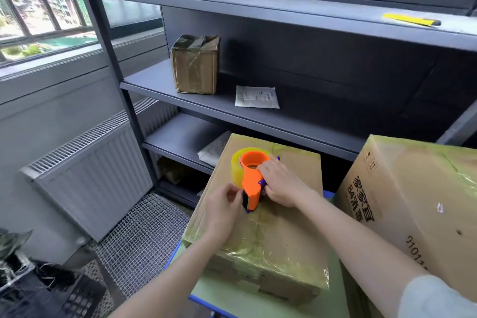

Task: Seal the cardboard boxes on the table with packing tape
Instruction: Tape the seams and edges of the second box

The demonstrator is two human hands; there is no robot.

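Observation:
A cardboard box [289, 230] lies on the green table [258, 302] in front of me, its top and edges covered with glossy clear tape. On its top rests an orange tape dispenser [251, 181] carrying a yellowish tape roll [236, 165]. My right hand [281, 183] grips the dispenser's right side. My left hand [222, 212] pinches at the dispenser's dark front end, where the tape meets the box seam. A taller printed cardboard box [413, 204] stands to the right.
A grey metal shelf unit [258, 108] stands behind the table, holding a small taped box [195, 64], a flat paper packet [256, 97] and a yellow utility knife [410, 19]. A radiator [90, 178], wire mesh [139, 237] and a black crate [38, 294] are at left.

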